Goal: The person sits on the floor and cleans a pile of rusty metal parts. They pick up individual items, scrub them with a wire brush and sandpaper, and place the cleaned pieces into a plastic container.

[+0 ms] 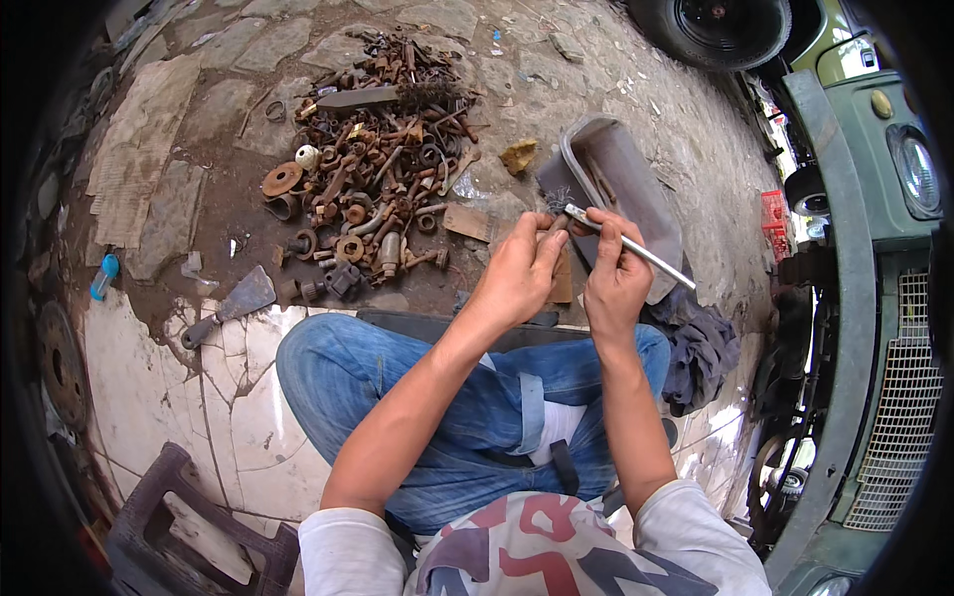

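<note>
My left hand pinches a small rusty part, perhaps a bolt, between thumb and fingertips. My right hand grips a silver metal rod-shaped tool, slanting down to the right. The tool's upper end meets the rusty part or lies right beside it. A dark wiry tuft shows just past the fingers; whether it is attached to anything I cannot tell. Behind both hands lies a grey plastic trough with a few long rusty pieces inside.
A heap of rusty bolts, nuts and washers covers the ground ahead. A scraper lies left on cracked tiles. Dark cloth is bunched by my right knee. A brown plastic stool stands lower left, a green vehicle's bumper right.
</note>
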The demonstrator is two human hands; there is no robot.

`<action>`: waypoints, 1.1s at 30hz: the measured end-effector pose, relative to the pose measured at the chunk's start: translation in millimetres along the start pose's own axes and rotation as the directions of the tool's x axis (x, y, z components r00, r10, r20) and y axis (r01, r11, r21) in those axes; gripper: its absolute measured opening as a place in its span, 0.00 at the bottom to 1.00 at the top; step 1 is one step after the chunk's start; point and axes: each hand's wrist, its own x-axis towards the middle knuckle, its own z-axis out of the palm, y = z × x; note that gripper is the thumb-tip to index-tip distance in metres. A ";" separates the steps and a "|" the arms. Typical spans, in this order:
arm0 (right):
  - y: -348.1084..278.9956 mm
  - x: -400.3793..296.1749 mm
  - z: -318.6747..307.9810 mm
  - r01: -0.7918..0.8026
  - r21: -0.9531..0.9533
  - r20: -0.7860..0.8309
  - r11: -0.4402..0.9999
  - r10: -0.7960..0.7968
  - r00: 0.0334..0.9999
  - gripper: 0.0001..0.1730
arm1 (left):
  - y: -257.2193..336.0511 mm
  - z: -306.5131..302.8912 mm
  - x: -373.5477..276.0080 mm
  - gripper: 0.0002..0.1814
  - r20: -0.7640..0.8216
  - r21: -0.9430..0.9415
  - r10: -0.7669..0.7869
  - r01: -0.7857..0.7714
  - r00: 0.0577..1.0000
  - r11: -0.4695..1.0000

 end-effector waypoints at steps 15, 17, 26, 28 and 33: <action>20.2 -20.3 -1.9 0.016 -0.027 -0.073 1.000 -0.018 0.997 0.14 | -6.7 -2.1 2.2 0.16 -0.145 0.218 0.135 -0.102 0.980 0.971; 18.6 -19.4 -1.3 -0.033 0.004 -0.085 0.999 0.033 0.996 0.14 | -8.9 -6.1 2.3 0.16 -0.228 0.367 0.296 -0.200 0.927 0.909; 36.0 -56.5 -9.5 -0.197 0.074 0.012 0.978 0.197 0.980 0.14 | 39.6 -44.0 6.3 0.20 -0.196 -0.404 -0.126 0.037 0.972 0.914; 28.2 -66.9 1.3 -0.233 0.116 0.048 0.966 0.229 0.972 0.13 | 29.9 -37.6 5.1 0.22 -0.006 -0.480 -0.163 0.140 0.987 0.866; 31.2 -84.2 3.2 -0.341 0.275 0.035 0.899 0.345 0.938 0.17 | 40.2 -25.8 -1.1 0.22 0.137 -0.455 -0.150 0.197 0.979 0.868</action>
